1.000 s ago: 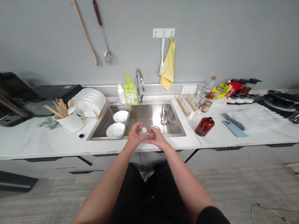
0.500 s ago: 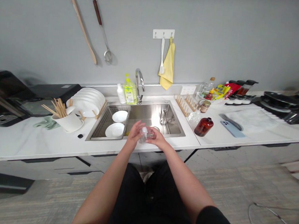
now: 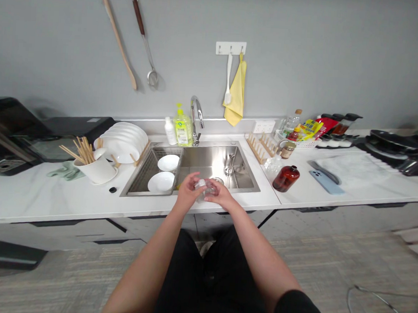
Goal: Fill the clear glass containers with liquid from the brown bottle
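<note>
Over the front edge of the sink, a small clear bottle (image 3: 201,186) is held between both hands; glass or plastic, I cannot tell. My left hand (image 3: 187,191) closes on its left side, thumb against it and some fingers lifted. From the right, my right hand (image 3: 222,195) wraps round the bottle, hiding part of it. Behind the hands lies the steel sink (image 3: 201,160). Two white bowls, a rear one (image 3: 168,162) and a front one (image 3: 161,182), sit in the grey drain basket (image 3: 148,169) at the sink's left.
Right of the sink stand a brown bottle (image 3: 286,178), a clear glass container (image 3: 272,165) and a wooden rack (image 3: 256,149). A phone (image 3: 326,181) lies farther right. Behind the sink are the faucet (image 3: 195,118) and a soap bottle (image 3: 183,129). Left are a chopstick mug (image 3: 98,169) and white plates (image 3: 123,144).
The clear bottle has turned or tilted slightly between my hands. Both hands stay almost in place, and the whole view has shifted a little.
</note>
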